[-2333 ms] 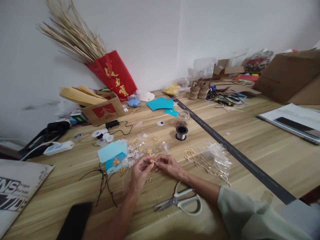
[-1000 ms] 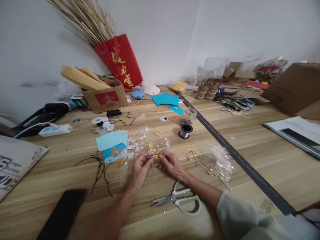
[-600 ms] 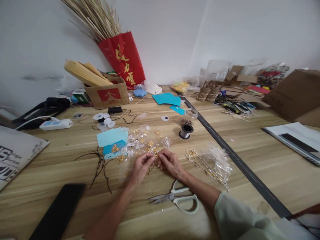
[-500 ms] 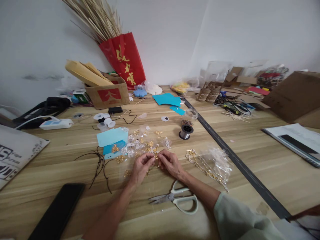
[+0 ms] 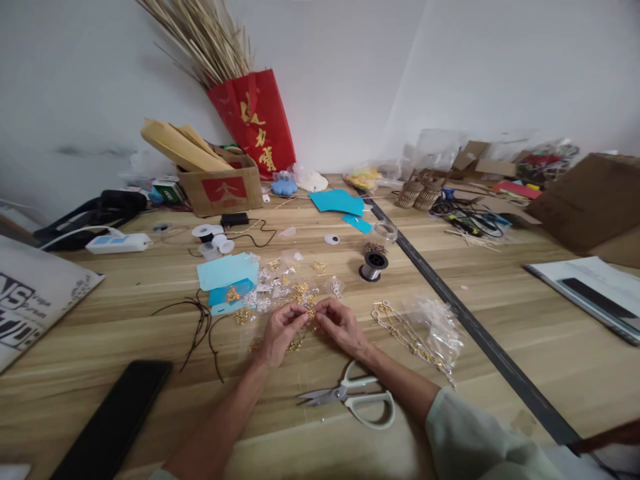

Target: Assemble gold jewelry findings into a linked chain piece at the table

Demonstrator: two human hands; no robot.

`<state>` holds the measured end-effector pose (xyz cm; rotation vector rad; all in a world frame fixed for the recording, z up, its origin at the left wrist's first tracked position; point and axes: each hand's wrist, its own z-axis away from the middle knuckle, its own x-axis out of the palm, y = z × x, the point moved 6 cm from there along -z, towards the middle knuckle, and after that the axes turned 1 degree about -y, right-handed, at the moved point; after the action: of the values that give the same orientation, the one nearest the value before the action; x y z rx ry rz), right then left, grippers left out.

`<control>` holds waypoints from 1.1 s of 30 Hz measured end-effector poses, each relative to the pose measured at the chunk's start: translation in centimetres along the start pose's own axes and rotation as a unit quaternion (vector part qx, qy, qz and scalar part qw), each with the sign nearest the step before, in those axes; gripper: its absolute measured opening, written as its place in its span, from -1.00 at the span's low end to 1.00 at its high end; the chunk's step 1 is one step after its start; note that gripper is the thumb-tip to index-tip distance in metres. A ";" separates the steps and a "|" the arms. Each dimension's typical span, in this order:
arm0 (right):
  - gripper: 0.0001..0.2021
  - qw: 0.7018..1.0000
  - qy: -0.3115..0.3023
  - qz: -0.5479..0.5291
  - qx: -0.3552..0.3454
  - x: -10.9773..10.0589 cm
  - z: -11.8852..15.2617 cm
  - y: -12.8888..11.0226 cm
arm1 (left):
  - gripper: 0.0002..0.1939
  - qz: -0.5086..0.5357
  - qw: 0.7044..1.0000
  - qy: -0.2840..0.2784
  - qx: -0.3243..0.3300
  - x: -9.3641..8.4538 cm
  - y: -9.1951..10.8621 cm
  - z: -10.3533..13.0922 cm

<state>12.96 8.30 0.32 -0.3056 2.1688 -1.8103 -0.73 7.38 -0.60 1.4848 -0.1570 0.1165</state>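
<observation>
Over the middle of the table, my left hand and my right hand meet fingertip to fingertip, both pinched. Between them shows a small gold-coloured jewellery piece, too small to make out in detail. Just beyond the fingers lie heaps of gold and silver jewellery findings, some on or in clear plastic. Light-blue and blue sheets sit to the left of these. White-handled scissors rest in front of my right forearm, blades pointing left. A gold and silver chain lies right of my right hand.
A wire spool stands near a clear jar. Black cords and a dark phone-like slab are at the left. A crumpled clear bag and a dark strip along the table are at the right.
The camera view has shifted slightly, so the background sits a little further right. My hands keep their pinch around the gold piece, with only small finger movement.
</observation>
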 end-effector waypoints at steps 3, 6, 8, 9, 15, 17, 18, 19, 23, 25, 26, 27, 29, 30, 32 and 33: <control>-0.82 1.000 0.005 -0.017 -0.003 0.0 -0.1 0.0 | -0.83 0.022 1.000 -0.016 -0.002 0.1 -0.2 -0.1; -0.82 1.000 0.000 -0.021 -0.007 0.1 -0.1 -0.1 | -0.81 0.032 0.999 -0.015 -0.011 0.2 -0.3 -0.1; -0.81 1.000 -0.003 -0.022 -0.004 0.1 -0.1 -0.2 | -0.79 0.036 0.999 -0.014 -0.014 0.2 -0.2 -0.1; -0.80 1.000 -0.004 -0.022 -0.002 0.1 -0.1 -0.2 | -0.79 0.037 0.999 -0.014 -0.015 0.3 -0.1 -0.1; -0.76 1.000 -0.004 -0.010 -0.003 0.0 0.0 -0.2 | -0.79 0.039 0.999 -0.017 -0.020 0.2 -0.4 -0.1; -0.77 1.000 -0.005 -0.004 -0.005 0.0 0.0 -0.3 | -0.79 0.043 0.999 -0.021 -0.018 0.1 -0.6 -0.2; -0.76 1.000 -0.004 -0.001 -0.003 0.0 0.0 -0.3 | -0.79 0.044 0.999 -0.023 -0.016 0.1 -0.7 -0.2; -0.76 1.000 -0.002 0.003 -0.002 0.0 0.0 -0.2 | -0.80 0.043 0.999 -0.022 -0.014 0.0 -0.7 -0.2; -0.74 1.000 0.008 0.011 0.004 -0.1 0.1 0.1 | -0.84 0.017 1.000 -0.012 -0.009 -0.2 -0.8 -0.3; -0.75 1.000 0.009 0.011 0.004 -0.1 0.1 0.2 | -0.83 0.007 1.000 -0.013 -0.013 -0.1 -0.8 -0.3; -0.75 1.000 0.008 0.009 0.003 -0.1 0.1 0.2 | -0.82 0.001 1.000 -0.016 -0.015 0.0 -0.7 -0.2; -0.75 1.000 0.007 0.006 0.002 -0.1 0.1 0.1 | -0.81 -0.005 1.000 -0.018 -0.016 0.1 -0.6 -0.2; -0.75 1.000 0.005 0.001 0.001 0.0 0.1 0.0 | -0.80 -0.022 0.999 -0.023 -0.016 0.2 -0.4 -0.1; -0.75 1.000 0.005 0.000 0.001 0.0 0.1 0.0 | -0.80 -0.029 0.999 -0.027 -0.015 0.3 -0.2 -0.1; -0.74 1.000 0.006 -0.001 0.004 0.0 0.2 -0.1 | -0.80 -0.036 0.999 -0.033 -0.013 0.5 0.0 0.0; -0.74 1.000 0.006 -0.005 0.006 0.0 0.2 -0.1 | -0.80 -0.037 0.999 -0.037 -0.011 0.5 0.1 0.0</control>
<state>13.03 8.14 0.40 -0.3028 2.1684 -1.8334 -0.23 7.37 -0.41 1.4715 -0.1623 -0.0012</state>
